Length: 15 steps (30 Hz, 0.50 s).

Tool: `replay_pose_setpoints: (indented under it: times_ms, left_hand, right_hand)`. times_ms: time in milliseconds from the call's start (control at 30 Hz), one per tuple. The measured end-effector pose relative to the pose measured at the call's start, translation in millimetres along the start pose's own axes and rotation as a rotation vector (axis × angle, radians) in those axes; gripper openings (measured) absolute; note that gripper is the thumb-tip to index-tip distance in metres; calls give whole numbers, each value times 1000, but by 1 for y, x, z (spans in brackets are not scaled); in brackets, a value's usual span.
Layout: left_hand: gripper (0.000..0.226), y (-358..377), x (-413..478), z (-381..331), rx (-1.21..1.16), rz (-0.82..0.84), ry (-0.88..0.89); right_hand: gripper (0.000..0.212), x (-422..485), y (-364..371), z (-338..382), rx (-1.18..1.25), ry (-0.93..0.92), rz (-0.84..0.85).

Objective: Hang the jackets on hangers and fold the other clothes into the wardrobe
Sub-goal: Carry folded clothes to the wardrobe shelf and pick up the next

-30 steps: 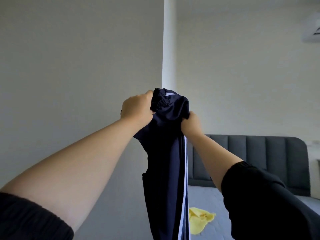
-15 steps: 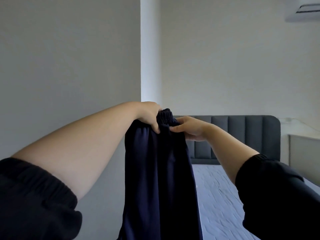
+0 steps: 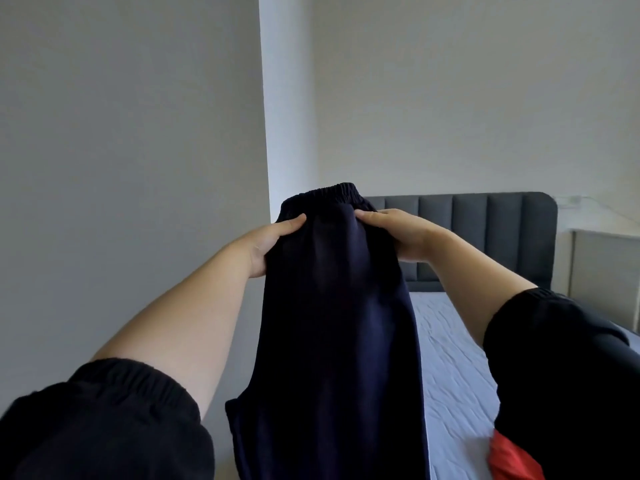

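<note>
A pair of dark navy trousers with an elastic waistband hangs in the air in front of me, waistband at the top. My left hand grips the left side just below the waistband, thumb on the front of the cloth. My right hand holds the right side at the same height, fingers hidden behind the fabric. The legs drop out of view at the bottom edge.
A bed with a pale sheet and a dark grey padded headboard stands at the right. A red garment lies at the bottom right on the bed. A white wall corner rises behind the trousers.
Both hands have come down from head height and moved apart, spreading the bunched waistband flat. The view has dropped and turned; the yellow cloth on the bed is out of view.
</note>
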<state>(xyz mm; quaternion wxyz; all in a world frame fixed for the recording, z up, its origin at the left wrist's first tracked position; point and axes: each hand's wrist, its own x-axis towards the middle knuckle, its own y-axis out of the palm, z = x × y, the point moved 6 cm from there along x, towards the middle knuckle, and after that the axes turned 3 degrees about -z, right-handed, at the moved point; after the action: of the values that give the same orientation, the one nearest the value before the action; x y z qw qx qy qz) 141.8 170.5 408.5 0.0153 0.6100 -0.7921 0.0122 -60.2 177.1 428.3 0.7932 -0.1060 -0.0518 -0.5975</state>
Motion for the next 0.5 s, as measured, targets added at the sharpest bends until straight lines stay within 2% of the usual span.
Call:
replay_pose_setpoints:
  times_ms: [200,333,433,500]
  left_hand:
    - [66,11,44,23,152,9,-47]
    - [41,15,85,46,269,21,-122]
    - [34,14,109,68,560,68,-222]
    - [38,11,125,78,864,51,-266]
  right_hand:
    - [38,10,-28,-36,-34,119,21]
    - [34,34,-52,-73,-90,227,27]
    - [17,55,-70,-102,-416,291,19]
    - [27,69,-78,-123,-651,383,-31]
